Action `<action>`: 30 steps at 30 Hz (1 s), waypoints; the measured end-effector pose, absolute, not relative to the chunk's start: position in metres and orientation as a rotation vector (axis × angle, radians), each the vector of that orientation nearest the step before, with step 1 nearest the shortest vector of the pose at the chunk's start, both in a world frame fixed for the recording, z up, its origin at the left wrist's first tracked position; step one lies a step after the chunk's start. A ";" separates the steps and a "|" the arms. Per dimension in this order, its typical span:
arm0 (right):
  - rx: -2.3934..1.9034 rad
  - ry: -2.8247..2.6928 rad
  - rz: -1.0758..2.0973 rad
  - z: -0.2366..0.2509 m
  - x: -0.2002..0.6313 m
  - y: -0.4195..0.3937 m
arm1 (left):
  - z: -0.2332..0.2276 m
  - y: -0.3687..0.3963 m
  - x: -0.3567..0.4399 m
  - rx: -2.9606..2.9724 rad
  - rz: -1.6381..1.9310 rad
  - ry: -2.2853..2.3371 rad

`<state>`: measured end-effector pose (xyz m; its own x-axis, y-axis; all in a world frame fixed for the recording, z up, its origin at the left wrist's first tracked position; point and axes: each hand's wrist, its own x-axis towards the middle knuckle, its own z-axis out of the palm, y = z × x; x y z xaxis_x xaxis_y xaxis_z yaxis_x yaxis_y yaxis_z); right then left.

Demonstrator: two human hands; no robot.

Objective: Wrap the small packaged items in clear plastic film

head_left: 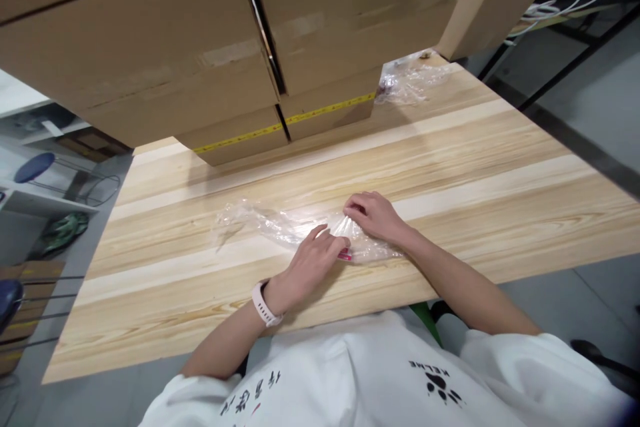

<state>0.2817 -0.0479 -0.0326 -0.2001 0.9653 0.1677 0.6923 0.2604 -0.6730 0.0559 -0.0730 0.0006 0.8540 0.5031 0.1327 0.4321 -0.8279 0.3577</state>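
Note:
A crumpled clear plastic bag (280, 223) lies across the wooden table in front of me. My right hand (375, 215) is closed, its fingertips pinching the film and drawing it into folds. Beside it, lower and to the left, my left hand (317, 259) rests on the bag with its fingers bent down. A small pink object (345, 255) shows under those fingertips; most of it is hidden, so its kind is unclear. A pale wristband (265, 305) is on my left wrist.
Large cardboard boxes (165, 47) stand stacked on the far side of the wooden table (475, 193), a yellow tape measure strip (330, 109) running along their base. More crumpled plastic film (413, 83) lies at the far right. A blue stool (35, 167) stands left of the table.

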 end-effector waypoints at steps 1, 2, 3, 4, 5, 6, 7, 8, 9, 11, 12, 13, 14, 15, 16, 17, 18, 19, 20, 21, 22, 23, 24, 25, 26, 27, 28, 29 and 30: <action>-1.535 -1.912 0.641 -0.032 0.282 -0.048 | 0.001 -0.076 0.054 2.720 0.324 0.709; -1.573 -1.859 0.659 -0.031 0.283 -0.047 | 0.002 -0.079 0.054 2.716 0.320 0.717; -1.605 -1.811 0.676 -0.031 0.283 -0.047 | 0.004 -0.081 0.054 2.702 0.313 0.722; -1.633 -1.769 0.684 -0.030 0.284 -0.047 | 0.006 -0.082 0.054 2.683 0.309 0.721; -1.660 -1.734 0.684 -0.029 0.285 -0.047 | 0.008 -0.083 0.055 2.665 0.310 0.714; -1.687 -1.704 0.674 -0.029 0.286 -0.046 | 0.010 -0.083 0.056 2.653 0.318 0.699; -1.712 -1.679 0.656 -0.028 0.288 -0.045 | 0.010 -0.083 0.057 2.650 0.331 0.678; -1.736 -1.656 0.636 -0.028 0.290 -0.044 | 0.010 -0.082 0.058 2.653 0.344 0.656; -1.756 -1.635 0.619 -0.028 0.292 -0.043 | 0.009 -0.081 0.059 2.661 0.354 0.637; -1.779 -1.593 0.604 -0.029 0.298 -0.041 | 0.005 -0.079 0.061 2.679 0.365 0.649; -1.788 -1.571 0.602 -0.029 0.300 -0.041 | 0.003 -0.078 0.062 2.694 0.368 0.678; -1.796 -1.554 0.603 -0.030 0.303 -0.041 | 0.001 -0.077 0.064 2.714 0.368 0.718; -1.804 -1.539 0.604 -0.030 0.305 -0.040 | 0.000 -0.076 0.065 2.740 0.360 0.755; -1.814 -1.526 0.604 -0.031 0.306 -0.040 | -0.001 -0.076 0.067 2.770 0.346 0.788; -1.828 -1.512 0.604 -0.031 0.308 -0.040 | -0.001 -0.076 0.068 2.799 0.326 0.812; -1.847 -1.499 0.601 -0.032 0.311 -0.040 | -0.001 -0.075 0.069 2.824 0.304 0.822; -1.871 -1.482 0.588 -0.032 0.313 -0.039 | -0.002 -0.076 0.069 2.841 0.289 0.826; -1.899 -1.461 0.570 -0.033 0.317 -0.038 | -0.002 -0.076 0.067 2.852 0.284 0.822; -1.928 -1.438 0.551 -0.033 0.321 -0.037 | -0.003 -0.078 0.065 2.859 0.292 0.816; -1.956 -1.414 0.528 -0.034 0.326 -0.035 | -0.004 -0.079 0.062 2.866 0.306 0.808; -1.981 -1.389 0.501 -0.034 0.331 -0.033 | -0.004 -0.081 0.058 2.871 0.319 0.794; -2.002 -1.361 0.473 -0.035 0.336 -0.032 | -0.004 -0.083 0.054 2.871 0.329 0.779; -2.017 -1.332 0.450 -0.035 0.341 -0.031 | -0.004 -0.084 0.051 2.864 0.337 0.764; -2.028 -1.307 0.431 -0.035 0.345 -0.029 | -0.004 -0.085 0.047 2.850 0.342 0.753; -2.037 -1.287 0.422 -0.036 0.349 -0.029 | -0.003 -0.086 0.045 2.828 0.351 0.749; -2.041 -1.274 0.424 -0.036 0.351 -0.028 | -0.002 -0.086 0.043 2.801 0.364 0.754; -2.044 -1.267 0.433 -0.036 0.353 -0.027 | -0.001 -0.086 0.042 2.776 0.388 0.765; -2.048 -1.266 0.442 -0.036 0.354 -0.027 | 0.000 -0.085 0.042 2.755 0.418 0.777; -2.056 -1.268 0.446 -0.036 0.354 -0.026 | 0.001 -0.084 0.043 2.742 0.452 0.789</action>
